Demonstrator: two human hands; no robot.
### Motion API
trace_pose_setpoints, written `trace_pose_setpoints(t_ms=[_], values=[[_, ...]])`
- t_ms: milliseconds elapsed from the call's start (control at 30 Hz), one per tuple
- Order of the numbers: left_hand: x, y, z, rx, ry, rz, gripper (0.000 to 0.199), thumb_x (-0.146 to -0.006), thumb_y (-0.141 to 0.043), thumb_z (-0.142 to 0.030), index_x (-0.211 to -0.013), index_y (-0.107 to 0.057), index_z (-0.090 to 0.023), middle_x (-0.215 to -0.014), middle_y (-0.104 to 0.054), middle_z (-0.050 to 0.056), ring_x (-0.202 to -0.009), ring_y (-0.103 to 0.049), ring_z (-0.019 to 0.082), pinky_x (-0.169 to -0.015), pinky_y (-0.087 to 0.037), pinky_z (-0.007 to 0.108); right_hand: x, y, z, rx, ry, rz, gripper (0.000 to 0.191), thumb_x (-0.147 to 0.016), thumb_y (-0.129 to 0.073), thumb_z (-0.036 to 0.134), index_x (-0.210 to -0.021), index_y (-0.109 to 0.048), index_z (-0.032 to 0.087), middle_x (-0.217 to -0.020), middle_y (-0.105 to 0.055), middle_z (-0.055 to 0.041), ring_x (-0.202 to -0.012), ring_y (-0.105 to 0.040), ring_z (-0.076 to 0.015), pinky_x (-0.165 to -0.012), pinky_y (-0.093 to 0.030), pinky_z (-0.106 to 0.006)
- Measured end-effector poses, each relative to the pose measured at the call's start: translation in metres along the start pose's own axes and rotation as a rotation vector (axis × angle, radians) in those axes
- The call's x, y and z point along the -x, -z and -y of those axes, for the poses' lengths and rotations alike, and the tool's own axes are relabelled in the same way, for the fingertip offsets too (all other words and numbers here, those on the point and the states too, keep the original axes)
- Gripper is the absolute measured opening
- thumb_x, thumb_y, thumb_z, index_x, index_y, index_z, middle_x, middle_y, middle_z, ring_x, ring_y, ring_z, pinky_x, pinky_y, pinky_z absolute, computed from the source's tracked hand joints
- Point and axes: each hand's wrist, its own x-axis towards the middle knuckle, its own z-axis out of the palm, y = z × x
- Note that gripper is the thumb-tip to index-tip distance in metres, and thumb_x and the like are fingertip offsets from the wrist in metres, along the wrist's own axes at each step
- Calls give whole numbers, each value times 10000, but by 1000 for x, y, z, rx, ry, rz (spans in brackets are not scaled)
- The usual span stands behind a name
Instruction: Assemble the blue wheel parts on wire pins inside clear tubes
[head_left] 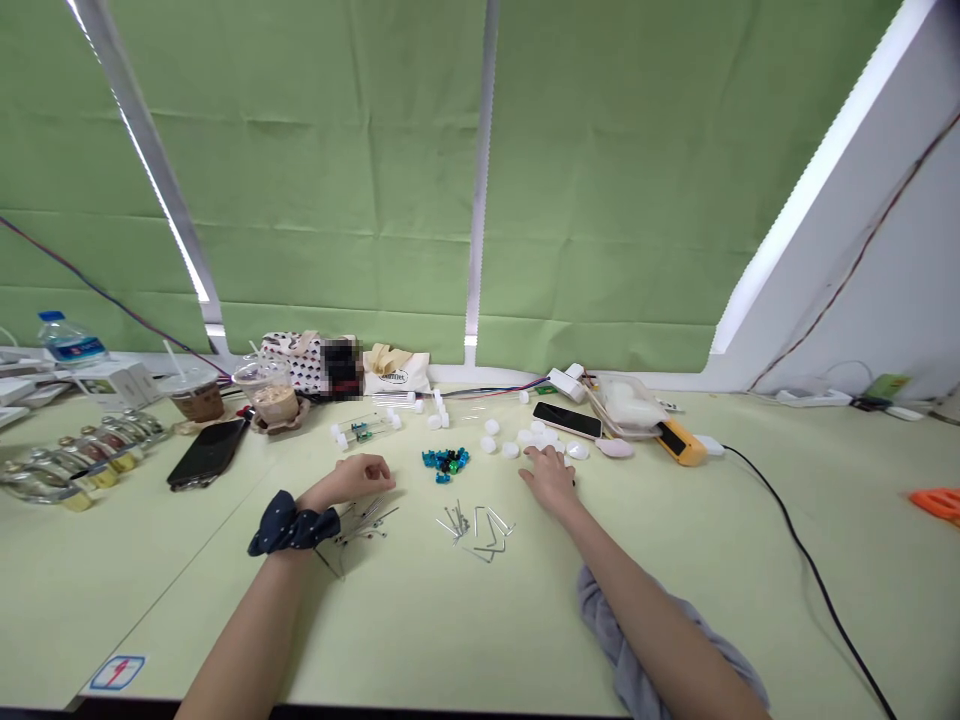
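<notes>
My left hand (365,474) hovers over the table with its fingers curled together; whether anything small is between them is hidden. Thin metal pins with small coloured ends (364,525) lie beneath and beside it. My right hand (550,478) rests near a group of white round caps (538,436), its fingers spread and bent, the fingertips close to the caps. Between the hands sits a small pile of blue, black and green pieces (445,461). Nearer the front lie bent metal rods (489,533) and straight metal pins (454,521).
Clear tubes with white caps (366,430) lie behind my left hand. A phone (568,420), a plastic box (628,405) and a yellow device (681,442) are at the back right. Two drink cups (271,398), (196,397) and a black phone (208,452) stand left.
</notes>
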Motion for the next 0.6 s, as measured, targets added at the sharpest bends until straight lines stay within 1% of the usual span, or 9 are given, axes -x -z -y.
trace_pose_setpoints(t_ms=[67, 167, 300, 433, 533, 600], values=[[1, -3, -9, -45, -23, 51, 333, -621, -587, -488, -794, -647, -211, -765, -663, 10, -736, -592, 190, -722, -383, 281, -3, -3, 1, -7, 31, 38, 210, -822, -525, 278, -1020, -585, 240, -1049, -508, -89, -1018, -434, -245, -786, -310, -371], [-2, -8, -11, -110, -44, 53, 231, -602, -611, -396, -739, -637, -212, -738, -664, 0, -714, -597, 184, -707, -376, 275, -6, -7, 0, -17, 63, 42, 153, -831, -502, 208, -930, -618, 221, -1000, -541, -74, -990, -455, -220, -767, -307, -330], [-4, -12, -7, -65, -49, 56, 164, -601, -585, -326, -707, -633, -211, -705, -660, -1, -690, -596, 176, -667, -395, 251, -9, -11, -4, -63, 109, 16, 181, -817, -485, 126, -906, -630, 189, -972, -557, -79, -970, -471, -199, -716, -330, -264], [-5, -13, -5, -12, -41, 51, 163, -591, -566, -300, -699, -639, -204, -712, -657, 14, -686, -589, 181, -654, -410, 252, -10, -12, -8, -121, 137, -36, 241, -789, -463, 48, -905, -640, 163, -962, -557, -85, -984, -472, -188, -748, -355, -236], [-5, -13, -4, -12, -58, 50, 161, -594, -548, -289, -696, -637, -202, -696, -651, 16, -665, -584, 179, -625, -412, 250, -9, -8, -8, -119, 150, -92, 244, -776, -468, 38, -902, -638, 159, -986, -551, -87, -994, -466, -185, -785, -354, -235], [-4, -12, -2, -20, -54, 55, 160, -591, -549, -293, -695, -633, -204, -691, -651, 14, -652, -584, 178, -607, -411, 249, -8, -4, -8, -62, 118, -136, 217, -774, -495, 75, -912, -632, 171, -996, -548, -91, -1011, -454, -209, -801, -344, -270]])
